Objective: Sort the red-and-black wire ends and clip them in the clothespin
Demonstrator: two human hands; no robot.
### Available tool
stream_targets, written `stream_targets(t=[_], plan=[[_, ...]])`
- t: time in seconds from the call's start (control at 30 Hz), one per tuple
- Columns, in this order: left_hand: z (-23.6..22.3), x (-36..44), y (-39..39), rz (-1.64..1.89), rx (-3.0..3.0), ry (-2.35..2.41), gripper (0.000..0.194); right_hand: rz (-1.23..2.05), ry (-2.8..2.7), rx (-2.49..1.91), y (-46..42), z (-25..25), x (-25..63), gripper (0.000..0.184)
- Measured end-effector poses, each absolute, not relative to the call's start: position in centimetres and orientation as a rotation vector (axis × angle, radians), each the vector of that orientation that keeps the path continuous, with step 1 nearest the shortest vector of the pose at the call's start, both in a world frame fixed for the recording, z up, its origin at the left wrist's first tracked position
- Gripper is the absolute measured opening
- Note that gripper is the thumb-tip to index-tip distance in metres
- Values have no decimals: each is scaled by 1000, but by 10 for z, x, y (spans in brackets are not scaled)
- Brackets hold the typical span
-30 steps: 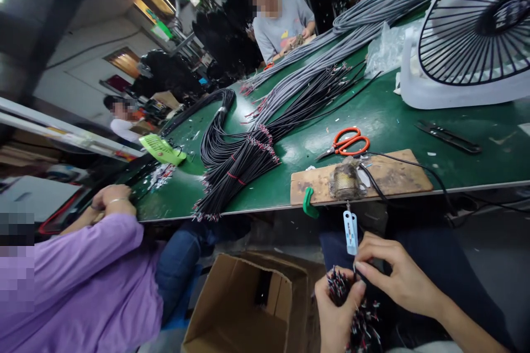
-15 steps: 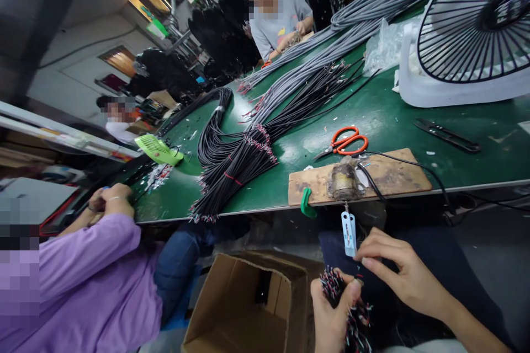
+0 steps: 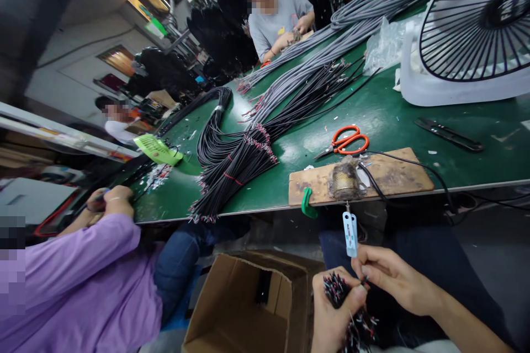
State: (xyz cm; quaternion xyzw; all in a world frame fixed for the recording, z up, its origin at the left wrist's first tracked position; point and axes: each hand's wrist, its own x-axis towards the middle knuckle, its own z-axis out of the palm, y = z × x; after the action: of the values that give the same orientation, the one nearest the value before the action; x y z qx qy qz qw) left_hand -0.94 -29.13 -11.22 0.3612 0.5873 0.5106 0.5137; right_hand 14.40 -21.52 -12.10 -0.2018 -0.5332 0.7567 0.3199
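My left hand [image 3: 331,317] is closed round a bundle of short black cables [image 3: 336,288] with red, white and black wire ends. My right hand [image 3: 395,278] pinches a wire end beside my left thumb; the fingertips partly hide it. Just above my right fingers, a light blue clip [image 3: 350,236] hangs from the shaft of a small motor [image 3: 345,182]. That motor is fixed on a wooden board [image 3: 399,171] at the table edge, where a green clamp [image 3: 307,202] also sits.
Orange-handled scissors [image 3: 350,140], black thread snips [image 3: 449,133], black cable bundles [image 3: 236,174] and grey cables [image 3: 306,77] lie on the green table [image 3: 256,198]. A white fan [image 3: 455,91] stands at right. Below is a cardboard box [image 3: 236,309]. A co-worker in purple [image 3: 103,281] sits at left.
My right hand has moved down and left, from beside the clip's lower end to my left thumb, and its fingers have closed on a wire end. My left hand keeps the bundle.
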Motion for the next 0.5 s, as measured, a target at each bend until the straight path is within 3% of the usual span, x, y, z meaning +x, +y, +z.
stream_targets(t=[0.1, 0.3, 0.5], plan=[[-102, -12, -285, 1300, 1054, 1396, 28, 2066, -1352, -523, -208, -116, 143, 38], [-88, -15, -278, 1360, 1163, 1417, 17, 1754, -1233, -883, -179, -100, 132, 54], [-85, -17, -269, 1342, 1197, 1549, 31, 1897, -1066, -779, -173, -92, 119, 55]])
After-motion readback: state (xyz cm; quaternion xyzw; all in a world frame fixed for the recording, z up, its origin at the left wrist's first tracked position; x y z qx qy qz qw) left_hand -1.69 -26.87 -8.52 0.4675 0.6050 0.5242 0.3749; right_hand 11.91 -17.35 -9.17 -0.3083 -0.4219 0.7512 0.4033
